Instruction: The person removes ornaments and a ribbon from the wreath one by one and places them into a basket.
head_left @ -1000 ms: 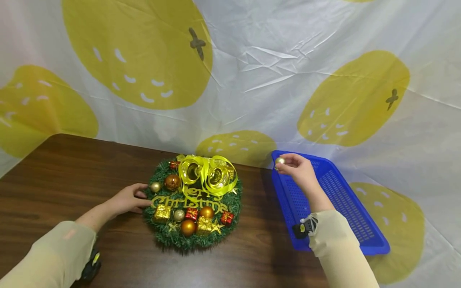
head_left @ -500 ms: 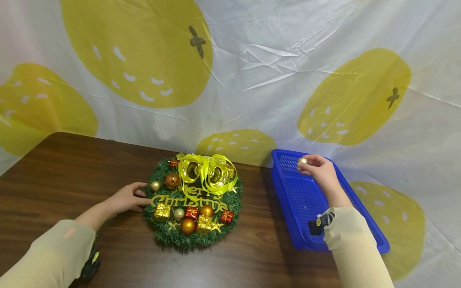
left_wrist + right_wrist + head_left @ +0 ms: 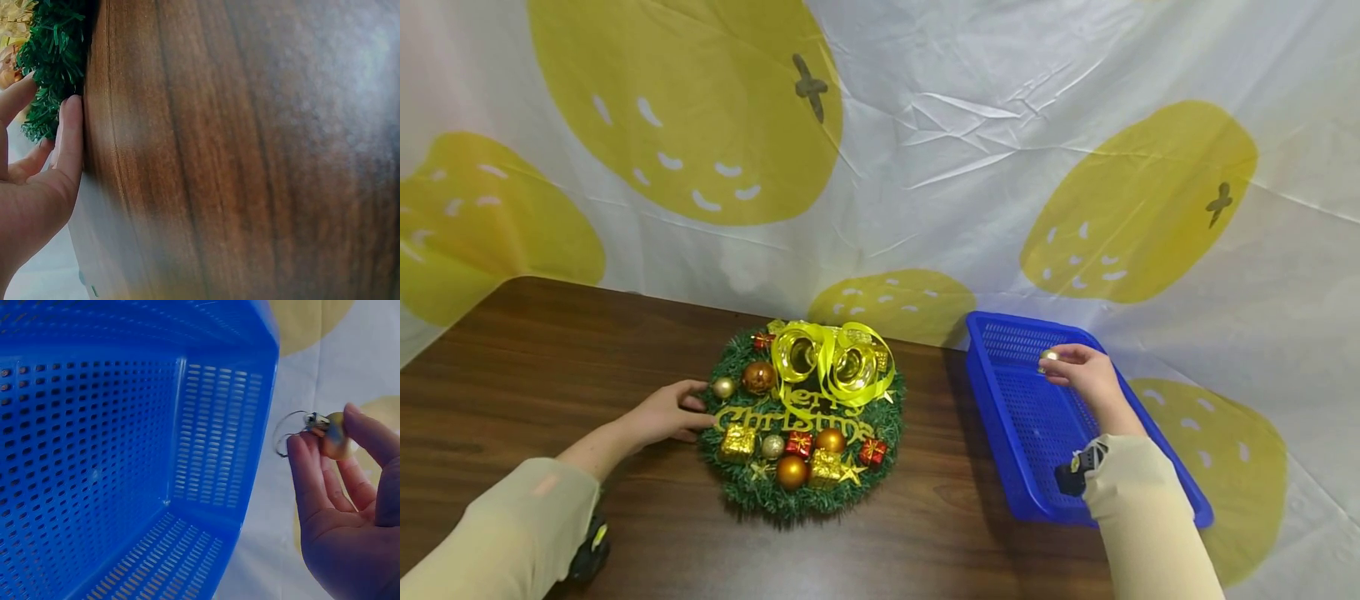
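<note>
A green Christmas wreath (image 3: 736, 492) with gold lettering, baubles, small gift boxes and yellow ribbon lies on the table. My left hand (image 3: 664, 414) touches its left edge with lightly bent fingers; the left wrist view shows the fingertips against the green tinsel. My right hand (image 3: 1088, 377) is over the far part of the blue plastic basket (image 3: 996, 417). Between thumb and fingers it pinches a small gold bauble (image 3: 336, 436), whose metal cap and thin hanging loop point away from the palm. In the right wrist view, the hand appears beside the basket's end wall.
The brown wooden table (image 3: 587, 333) runs up to a white hanging cloth (image 3: 925, 167) printed with yellow fruit. The slotted basket stands right of the wreath, its far end close to the cloth.
My right hand, holding the bauble, has moved right from the basket's far left corner and then slightly nearer, over the basket's inside. My left hand and the wreath have stayed put.
</note>
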A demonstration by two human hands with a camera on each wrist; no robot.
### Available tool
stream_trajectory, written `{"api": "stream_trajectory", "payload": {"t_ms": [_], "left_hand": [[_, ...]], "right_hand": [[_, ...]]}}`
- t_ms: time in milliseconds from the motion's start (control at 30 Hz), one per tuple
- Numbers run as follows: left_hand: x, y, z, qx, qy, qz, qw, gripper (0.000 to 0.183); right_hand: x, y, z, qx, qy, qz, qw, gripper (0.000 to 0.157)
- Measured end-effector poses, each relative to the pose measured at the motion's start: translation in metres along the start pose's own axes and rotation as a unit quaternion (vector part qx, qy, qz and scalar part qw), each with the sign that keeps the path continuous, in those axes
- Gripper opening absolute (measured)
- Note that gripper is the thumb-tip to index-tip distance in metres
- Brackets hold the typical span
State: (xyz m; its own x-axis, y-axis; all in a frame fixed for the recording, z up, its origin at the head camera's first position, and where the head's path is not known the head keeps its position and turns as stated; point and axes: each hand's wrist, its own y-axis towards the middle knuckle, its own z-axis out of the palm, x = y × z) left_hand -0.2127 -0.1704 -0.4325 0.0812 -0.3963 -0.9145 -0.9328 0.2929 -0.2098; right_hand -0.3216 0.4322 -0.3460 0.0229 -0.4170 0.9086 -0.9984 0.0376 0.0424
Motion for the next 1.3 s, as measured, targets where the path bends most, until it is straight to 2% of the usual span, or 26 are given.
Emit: {"api": "stream_trajectory", "payload": {"t_ms": [33, 100, 200, 267, 333, 433, 500, 567, 700, 733, 867, 1100, 1300], "left_hand": [[0.000, 0.000, 0.000, 0.000, 0.000, 0.000, 1.0000, 0.077], [0.000, 0.000, 0.000, -0.001, 0.000, 0.000, 1.0000, 0.077], [0.000, 0.000, 0.000, -0.002, 0.000, 0.000, 1.0000, 0.077], [-0.001, -0.001, 0.000, -0.002, 0.000, -0.001, 1.0000, 0.076], [-0.001, -0.001, 0.000, -0.001, 0.001, -0.001, 1.0000, 0.076], [-0.001, -0.001, 0.000, 0.000, 0.003, -0.001, 1.0000, 0.077], [-0.001, -0.001, 0.000, 0.000, 0.004, 0.000, 1.0000, 0.077], [-0.001, -0.001, 0.000, 0.001, 0.004, 0.002, 1.0000, 0.077], [-0.001, -0.001, 0.001, -0.001, 0.000, 0.004, 1.0000, 0.076], [-0.001, -0.002, 0.001, -0.001, 0.000, 0.004, 1.0000, 0.076], [-0.001, -0.002, 0.001, -0.002, 0.000, 0.003, 1.0000, 0.076], [-0.001, -0.002, 0.001, 0.001, 0.004, 0.003, 1.0000, 0.076], [0.000, -0.001, 0.001, -0.001, 0.005, 0.002, 1.0000, 0.077]], "right_hand": [[-0.014, 0.010, -0.006, 0.005, -0.002, 0.010, 1.000, 0.030], [-0.056, 0.037, -0.020, -0.001, -0.002, 0.012, 1.000, 0.034], [-0.096, 0.062, -0.031, -0.001, -0.045, 0.021, 0.999, 0.050], [-0.111, 0.071, -0.035, -0.006, -0.058, 0.036, 0.998, 0.056], [-0.100, 0.061, -0.032, -0.001, -0.058, 0.059, 0.997, 0.054], [-0.056, 0.029, -0.020, 0.019, -0.045, 0.082, 0.995, 0.044], [-0.026, 0.006, -0.012, 0.037, -0.026, 0.074, 0.996, 0.040], [0.004, -0.017, -0.001, 0.049, -0.031, 0.070, 0.996, 0.042], [0.037, -0.042, 0.014, 0.046, -0.052, 0.083, 0.994, 0.045], [0.047, -0.049, 0.019, 0.039, -0.073, 0.095, 0.992, 0.048], [0.055, -0.056, 0.023, 0.043, -0.093, 0.105, 0.989, 0.048], [0.052, -0.059, 0.020, 0.041, -0.151, 0.103, 0.982, 0.055], [0.061, -0.058, 0.025, 0.045, -0.149, 0.087, 0.984, 0.059]]}}
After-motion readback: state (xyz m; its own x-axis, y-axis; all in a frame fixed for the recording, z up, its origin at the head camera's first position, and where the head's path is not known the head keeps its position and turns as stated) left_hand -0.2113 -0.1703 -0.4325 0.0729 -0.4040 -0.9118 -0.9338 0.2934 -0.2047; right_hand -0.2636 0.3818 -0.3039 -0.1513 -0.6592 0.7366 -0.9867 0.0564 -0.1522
